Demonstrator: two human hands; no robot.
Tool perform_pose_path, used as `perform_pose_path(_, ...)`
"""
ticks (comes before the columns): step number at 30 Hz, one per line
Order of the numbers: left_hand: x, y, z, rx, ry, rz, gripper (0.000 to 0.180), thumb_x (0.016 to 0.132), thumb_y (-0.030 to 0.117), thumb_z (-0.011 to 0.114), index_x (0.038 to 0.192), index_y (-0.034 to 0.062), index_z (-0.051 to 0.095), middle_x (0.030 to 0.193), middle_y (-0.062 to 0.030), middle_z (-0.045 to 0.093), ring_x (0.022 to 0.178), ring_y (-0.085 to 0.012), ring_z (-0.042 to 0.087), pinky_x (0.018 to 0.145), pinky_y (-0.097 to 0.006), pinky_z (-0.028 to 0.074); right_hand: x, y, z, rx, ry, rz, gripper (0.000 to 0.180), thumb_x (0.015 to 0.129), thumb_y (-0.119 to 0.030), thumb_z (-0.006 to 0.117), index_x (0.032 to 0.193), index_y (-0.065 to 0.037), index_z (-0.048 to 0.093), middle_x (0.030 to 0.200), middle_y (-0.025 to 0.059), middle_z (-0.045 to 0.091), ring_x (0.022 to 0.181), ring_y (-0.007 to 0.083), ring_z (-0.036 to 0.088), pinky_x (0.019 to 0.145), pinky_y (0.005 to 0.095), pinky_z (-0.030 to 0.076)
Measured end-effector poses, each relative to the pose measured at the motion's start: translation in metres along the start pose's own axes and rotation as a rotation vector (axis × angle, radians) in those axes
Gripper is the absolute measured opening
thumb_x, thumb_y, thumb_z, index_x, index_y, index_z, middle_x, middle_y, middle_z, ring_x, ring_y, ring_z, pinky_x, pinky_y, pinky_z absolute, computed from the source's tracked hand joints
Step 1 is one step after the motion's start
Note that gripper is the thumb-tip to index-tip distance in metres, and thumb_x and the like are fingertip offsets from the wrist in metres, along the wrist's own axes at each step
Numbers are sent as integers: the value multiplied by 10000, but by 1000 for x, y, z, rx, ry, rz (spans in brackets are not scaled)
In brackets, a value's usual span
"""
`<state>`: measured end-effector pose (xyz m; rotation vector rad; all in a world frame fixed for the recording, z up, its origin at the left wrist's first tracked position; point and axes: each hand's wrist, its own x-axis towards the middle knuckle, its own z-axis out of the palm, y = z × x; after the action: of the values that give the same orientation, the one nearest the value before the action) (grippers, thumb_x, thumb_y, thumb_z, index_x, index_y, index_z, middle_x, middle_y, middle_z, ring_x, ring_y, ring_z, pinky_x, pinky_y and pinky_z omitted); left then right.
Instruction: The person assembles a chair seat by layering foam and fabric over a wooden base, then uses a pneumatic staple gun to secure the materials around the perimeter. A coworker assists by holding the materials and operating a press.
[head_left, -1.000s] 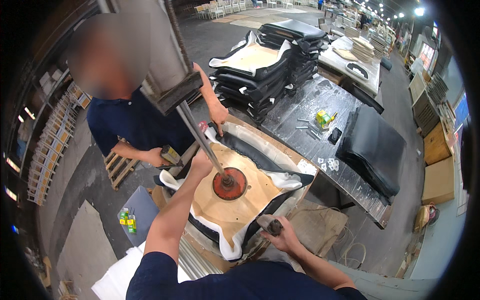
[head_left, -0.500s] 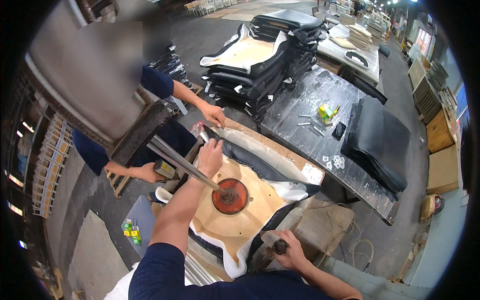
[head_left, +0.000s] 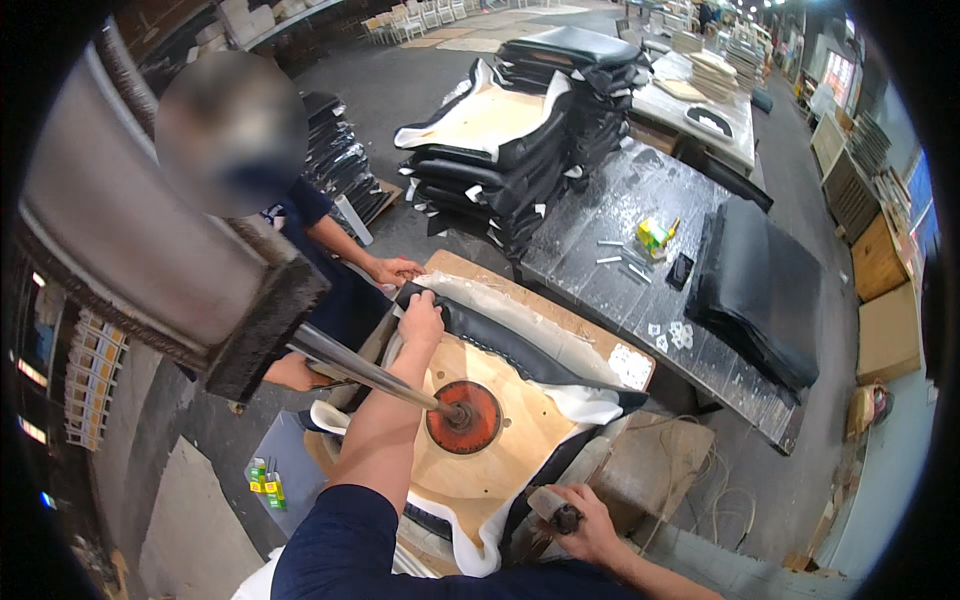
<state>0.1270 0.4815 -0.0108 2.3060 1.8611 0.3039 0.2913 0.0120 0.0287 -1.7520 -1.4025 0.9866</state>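
Note:
A wooden seat panel (head_left: 478, 358) lies with its bare underside up, pinned by a round orange press pad (head_left: 464, 417) on a metal rod (head_left: 375, 373). Black upholstery (head_left: 490, 335) with white padding (head_left: 585, 405) wraps around its edges. My left hand (head_left: 420, 322) reaches past the rod, its fingers closed on the black upholstery at the far left corner. At the near right edge, my right hand (head_left: 590, 528) grips what looks like a staple gun (head_left: 553, 507), seen end-on and held close to the panel. Its nose is hard to make out.
A co-worker's hand (head_left: 396, 270) rests by the bench's far left corner; their other hand (head_left: 292, 372) is lower left. Stacked black seats (head_left: 490, 180) stand behind. A dark table (head_left: 590, 265) bears folded black covers (head_left: 755, 290) and metal strips (head_left: 632, 268). Hose (head_left: 715, 480) trails at right.
My left hand has closed over the upholstery at the corner. The co-worker's far hand has come down toward the bench corner. My right hand stays near the same edge with its tool.

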Motion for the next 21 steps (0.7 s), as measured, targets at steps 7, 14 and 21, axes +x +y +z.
perform_pose_path(7,-10,-6,-2,-23,-7,20,274,1033,249,700,1300,185,683,1294,-127,627,1152,-395,716,962,-541,595,4,-12,-3,-4,-7,54,617,837,-271,940,1388,-113,713,1195,172,693,1130,365,721,1004,443,582)
perform_pose_path(14,-26,-9,-2,-109,47,10,248,1035,265,690,1254,151,714,1276,-132,610,1137,-406,713,953,-550,591,3,-3,-3,3,18,-52,646,827,-304,950,1404,-133,714,1180,189,679,1088,371,730,960,434,589)
perform_pose_path(21,-28,-9,-6,-45,18,32,281,1044,271,694,1288,132,693,1306,-153,594,1134,-419,716,946,-554,595,1,-4,-1,-27,31,-31,629,835,-311,944,1394,-131,717,1197,189,681,1108,380,718,978,445,587)
